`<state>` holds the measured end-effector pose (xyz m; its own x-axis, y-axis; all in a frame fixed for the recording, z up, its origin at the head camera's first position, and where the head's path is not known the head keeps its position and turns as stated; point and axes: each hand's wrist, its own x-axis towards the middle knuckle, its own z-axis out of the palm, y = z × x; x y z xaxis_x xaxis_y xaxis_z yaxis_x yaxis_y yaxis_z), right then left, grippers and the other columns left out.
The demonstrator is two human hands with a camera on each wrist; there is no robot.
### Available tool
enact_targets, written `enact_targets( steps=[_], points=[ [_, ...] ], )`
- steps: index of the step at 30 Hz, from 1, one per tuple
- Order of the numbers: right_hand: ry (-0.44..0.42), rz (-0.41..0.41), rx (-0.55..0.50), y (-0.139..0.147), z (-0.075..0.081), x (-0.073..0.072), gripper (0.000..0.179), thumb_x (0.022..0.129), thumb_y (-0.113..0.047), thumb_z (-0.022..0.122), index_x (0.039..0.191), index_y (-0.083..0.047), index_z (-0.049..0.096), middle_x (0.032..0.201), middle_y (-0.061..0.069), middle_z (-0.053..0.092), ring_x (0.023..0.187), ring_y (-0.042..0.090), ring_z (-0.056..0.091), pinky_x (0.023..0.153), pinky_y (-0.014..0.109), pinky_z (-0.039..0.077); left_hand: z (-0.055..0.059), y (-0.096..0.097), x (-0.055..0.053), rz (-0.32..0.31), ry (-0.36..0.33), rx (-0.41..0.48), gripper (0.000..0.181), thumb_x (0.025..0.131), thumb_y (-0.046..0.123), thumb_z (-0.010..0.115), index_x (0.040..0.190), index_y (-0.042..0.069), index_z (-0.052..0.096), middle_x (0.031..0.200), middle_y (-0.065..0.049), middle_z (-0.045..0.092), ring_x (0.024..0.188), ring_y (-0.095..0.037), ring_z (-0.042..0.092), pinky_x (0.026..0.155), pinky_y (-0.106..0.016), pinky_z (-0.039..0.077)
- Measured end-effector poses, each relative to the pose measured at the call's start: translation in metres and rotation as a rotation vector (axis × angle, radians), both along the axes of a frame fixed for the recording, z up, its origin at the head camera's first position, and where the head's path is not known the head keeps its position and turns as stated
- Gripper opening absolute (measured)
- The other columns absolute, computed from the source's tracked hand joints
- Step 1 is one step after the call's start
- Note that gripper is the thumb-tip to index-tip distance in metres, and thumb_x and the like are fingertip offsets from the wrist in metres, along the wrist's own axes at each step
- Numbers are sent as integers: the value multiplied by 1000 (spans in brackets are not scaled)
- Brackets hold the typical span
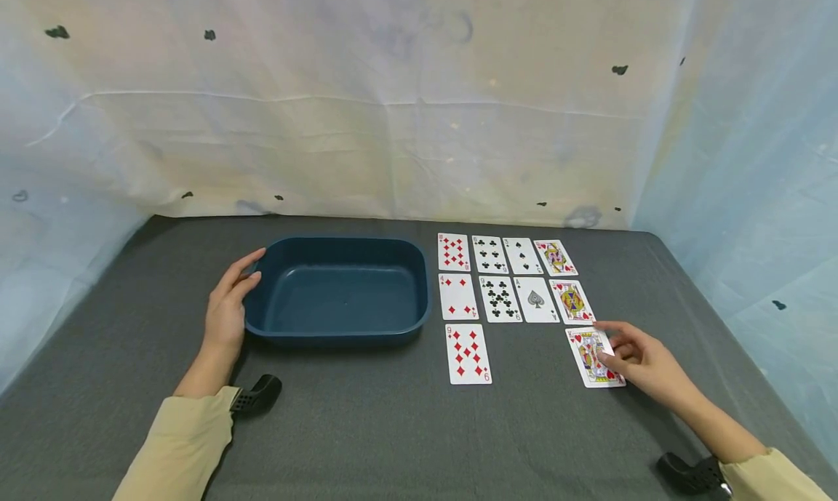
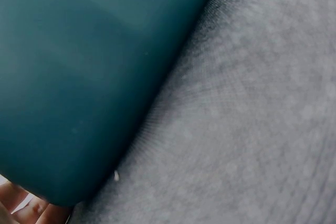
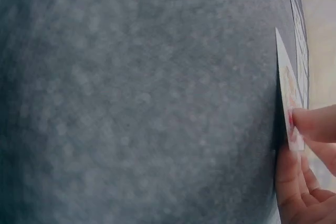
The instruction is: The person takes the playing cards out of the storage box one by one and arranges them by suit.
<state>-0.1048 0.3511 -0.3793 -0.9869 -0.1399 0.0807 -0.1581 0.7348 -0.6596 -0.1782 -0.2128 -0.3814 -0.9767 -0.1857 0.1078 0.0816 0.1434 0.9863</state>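
Note:
My left hand (image 1: 225, 312) holds the left side of a dark blue rectangular tray (image 1: 337, 337), its thumb at the rim and fingers along the outer wall. In the left wrist view the fingertips (image 2: 34, 211) show at a rounded corner of the tray. A king of hearts playing card (image 1: 591, 355) is pinched between the thumb and fingers of my right hand (image 1: 644, 363). It lies just below a face card of hearts (image 1: 572, 302). The right wrist view shows the card (image 3: 286, 90) edge-on and tilted, with the thumb on its face.
Face-up cards lie in columns right of the tray: diamonds (image 1: 468, 353), clubs (image 1: 500, 299), spades such as the ace (image 1: 537, 299), and another red face card (image 1: 556, 258). Dark grey cloth (image 1: 393, 428) covers the table. A pale sheet (image 1: 393, 152) hangs behind.

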Motion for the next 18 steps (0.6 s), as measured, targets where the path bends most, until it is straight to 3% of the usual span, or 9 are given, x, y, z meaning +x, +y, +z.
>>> enact_targets(
  steps=[4, 9, 18],
  points=[
    [31, -13, 117, -3, 2, 1, 39, 88, -9, 68, 124, 0, 56, 86, 3, 49, 61, 0, 40, 51, 24, 34, 0, 0, -1, 5, 0, -2, 41, 103, 21, 39, 144, 15, 45, 150, -3, 34, 119, -6, 31, 113, -53, 7],
    [146, -14, 248, -6, 1, 2, 36, 83, -6, 72, 118, -4, 63, 85, 3, 51, 64, -1, 42, 53, 23, 35, 1, 0, -1, 10, 2, -7, 42, 103, 22, 40, 144, 15, 45, 151, -3, 34, 121, -9, 30, 112, -52, 9],
    [230, -17, 323, -8, -1, 1, 30, 80, -8, 74, 110, -10, 70, 76, -1, 46, 69, 4, 38, 55, 24, 31, -1, 0, -2, 17, -7, -15, 42, 103, 22, 40, 144, 16, 45, 152, -3, 33, 120, -8, 30, 112, -52, 9]
  ],
)
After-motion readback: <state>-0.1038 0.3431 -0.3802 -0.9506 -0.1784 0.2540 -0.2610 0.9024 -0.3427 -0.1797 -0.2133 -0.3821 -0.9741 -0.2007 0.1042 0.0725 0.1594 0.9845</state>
